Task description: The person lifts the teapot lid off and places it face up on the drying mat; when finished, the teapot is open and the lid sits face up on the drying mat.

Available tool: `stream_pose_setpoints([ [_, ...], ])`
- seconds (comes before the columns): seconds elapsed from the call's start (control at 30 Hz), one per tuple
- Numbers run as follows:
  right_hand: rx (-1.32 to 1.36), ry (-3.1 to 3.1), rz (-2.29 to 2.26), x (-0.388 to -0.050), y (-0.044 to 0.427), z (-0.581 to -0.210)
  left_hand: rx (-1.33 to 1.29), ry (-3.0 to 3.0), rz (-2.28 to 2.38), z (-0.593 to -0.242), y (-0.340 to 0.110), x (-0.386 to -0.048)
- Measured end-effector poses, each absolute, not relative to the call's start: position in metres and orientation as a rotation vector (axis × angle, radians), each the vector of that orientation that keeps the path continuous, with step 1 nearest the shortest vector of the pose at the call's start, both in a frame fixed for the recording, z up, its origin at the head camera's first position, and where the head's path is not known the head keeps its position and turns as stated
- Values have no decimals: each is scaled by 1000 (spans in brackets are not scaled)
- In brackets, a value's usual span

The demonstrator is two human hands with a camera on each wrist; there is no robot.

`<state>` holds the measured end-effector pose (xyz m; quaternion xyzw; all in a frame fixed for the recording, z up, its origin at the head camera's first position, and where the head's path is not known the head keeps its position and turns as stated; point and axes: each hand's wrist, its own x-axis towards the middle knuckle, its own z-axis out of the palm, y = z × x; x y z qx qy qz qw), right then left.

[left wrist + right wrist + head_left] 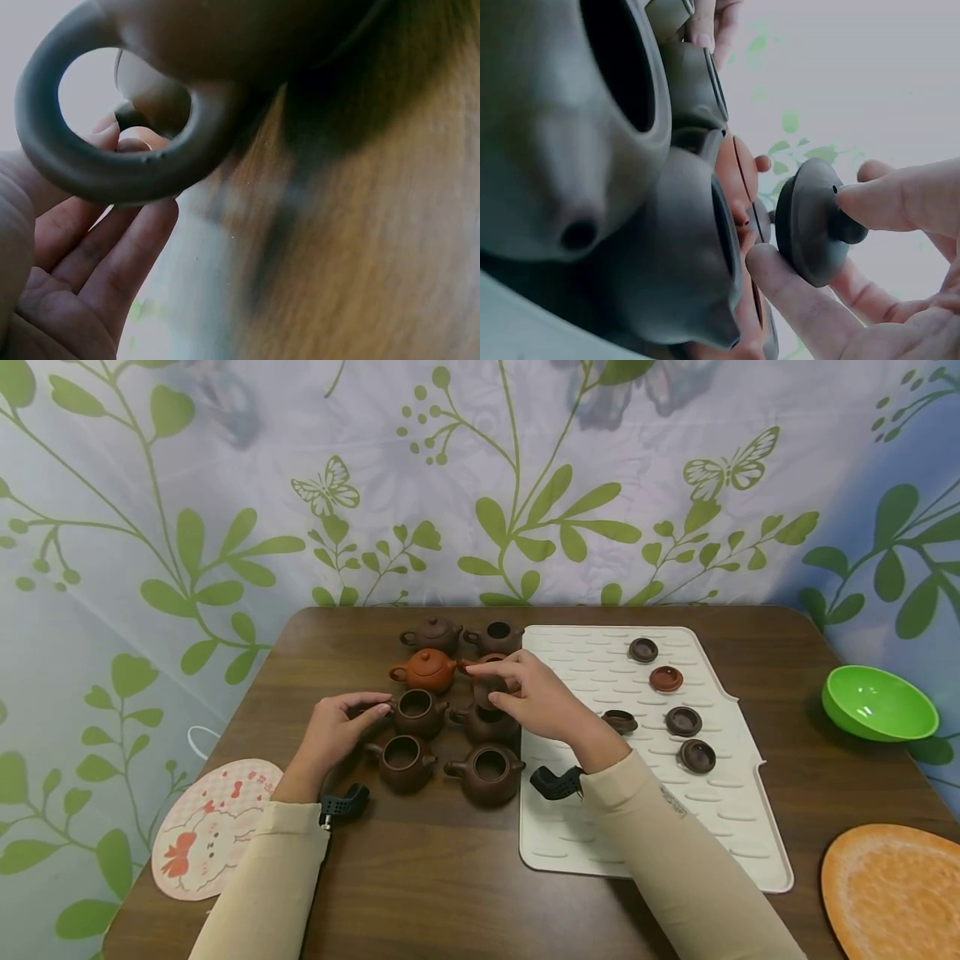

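Observation:
Several small clay teapots stand in two columns on the table. My left hand (337,727) pinches the handle of an open dark brown teapot (420,717) in the left column. In the left wrist view, a nearer teapot's ring handle (37,112) partly hides those fingers. My right hand (543,697) holds a dark brown lid (814,225) between thumb and fingers, knob towards the palm. It hovers over the right column, near an open dark teapot (480,727), and partly covers a reddish teapot (491,658). A reddish-orange teapot (426,672) and a dark one (433,633) wear lids.
On the right, a white ridged mat (570,843) bears several loose lids, including a reddish lid (666,678) and a tilted dark lid (619,721). Further right are a green bowl (877,702) and an orange round mat (892,893). A pink rabbit mat (217,835) lies left.

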<state>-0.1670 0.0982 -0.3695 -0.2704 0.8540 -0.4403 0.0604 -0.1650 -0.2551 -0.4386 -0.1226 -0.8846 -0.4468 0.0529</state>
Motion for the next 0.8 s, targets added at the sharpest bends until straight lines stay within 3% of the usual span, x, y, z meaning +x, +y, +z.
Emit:
stream_pose_setpoints([
  [0.8, -271, 2399, -1813, -177, 156, -382, -353, -2700, -1366, -439, -255, -165],
])
